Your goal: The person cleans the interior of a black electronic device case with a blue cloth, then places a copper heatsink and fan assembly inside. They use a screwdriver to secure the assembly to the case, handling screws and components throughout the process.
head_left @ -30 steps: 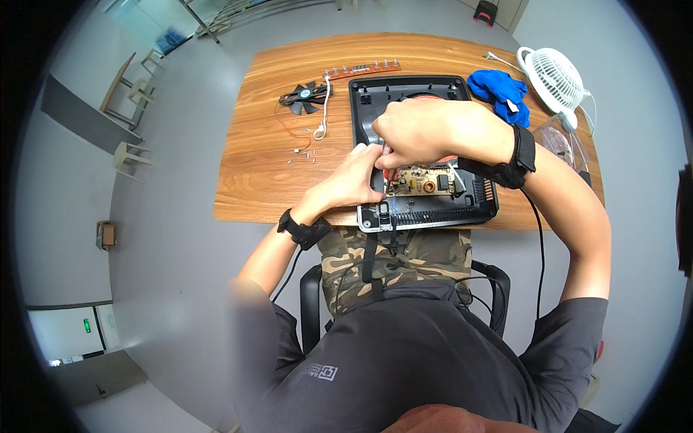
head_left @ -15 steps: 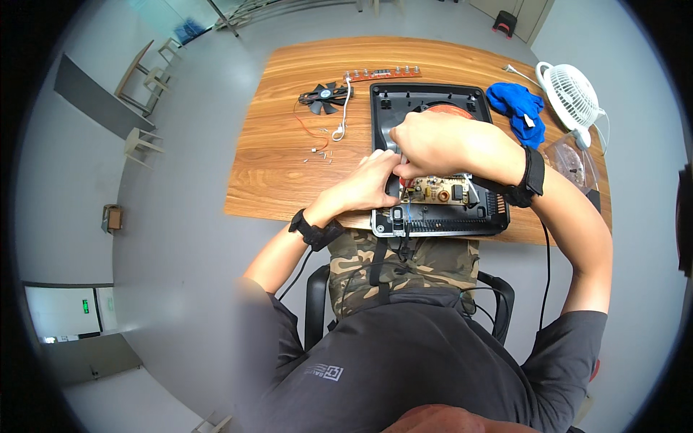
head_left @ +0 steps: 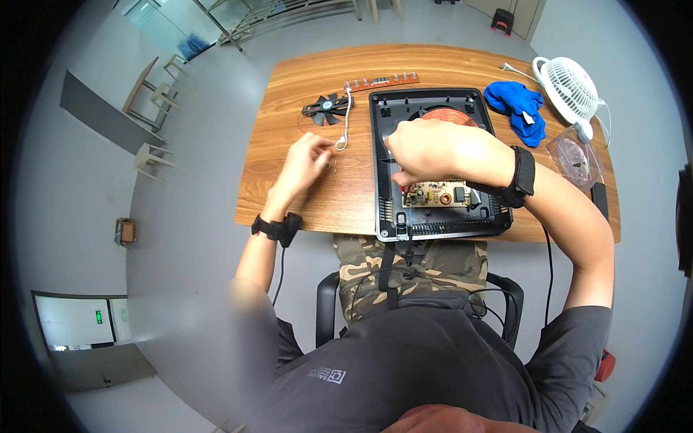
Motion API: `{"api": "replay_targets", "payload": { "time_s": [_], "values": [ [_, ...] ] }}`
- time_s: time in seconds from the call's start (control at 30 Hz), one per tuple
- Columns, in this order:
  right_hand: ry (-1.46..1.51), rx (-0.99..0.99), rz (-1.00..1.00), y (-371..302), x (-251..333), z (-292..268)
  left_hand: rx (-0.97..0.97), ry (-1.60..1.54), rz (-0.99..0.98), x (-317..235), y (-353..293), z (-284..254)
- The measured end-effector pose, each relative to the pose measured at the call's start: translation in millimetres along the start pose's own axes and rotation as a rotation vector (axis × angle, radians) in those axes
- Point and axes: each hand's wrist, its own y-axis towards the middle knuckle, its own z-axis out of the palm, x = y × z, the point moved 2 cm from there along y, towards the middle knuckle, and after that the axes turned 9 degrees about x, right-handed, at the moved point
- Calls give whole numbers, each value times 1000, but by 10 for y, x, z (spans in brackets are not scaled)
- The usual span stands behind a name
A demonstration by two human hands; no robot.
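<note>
My right hand (head_left: 433, 148) is closed above the open black housing (head_left: 390, 108) of what looks like an induction cooker. Whatever its fingers grip is hidden beneath the fist. Under that hand lies a tan circuit board (head_left: 437, 195) with components, and behind it part of a red-orange coil (head_left: 453, 115) shows. My left hand (head_left: 303, 160) hovers over the table left of the housing, fingers bent and apart, with nothing visible in them. Close to its fingertips are a few tiny metal pieces (head_left: 332, 166), too small to name, and a white connector cable (head_left: 347, 119).
A black fan (head_left: 327, 106) and a narrow orange circuit strip (head_left: 382, 81) lie at the back left. Right of the housing are a blue cloth (head_left: 516, 108), a white fan (head_left: 570, 88) and a clear plastic container (head_left: 576, 160). A black cord (head_left: 548, 278) hangs off the table's front edge.
My left hand has left the housing's left side and moved left to the tiny pieces. The right hand stays over the board. The whole view has shifted slightly.
</note>
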Motion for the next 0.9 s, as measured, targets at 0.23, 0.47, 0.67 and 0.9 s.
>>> {"api": "replay_targets", "payload": {
  "time_s": [0.23,0.47,0.67,0.9],
  "values": [
    [-12,12,33,-38,71,-51,26,317,-42,377,278,-117],
    [2,-25,-20,-37,29,18,113,391,-15,479,532,-58],
    [13,-37,-20,-37,-32,29,115,309,51,354,657,62],
    [38,-51,-41,-47,-15,39,161,311,52,250,749,153]
  ]
}}
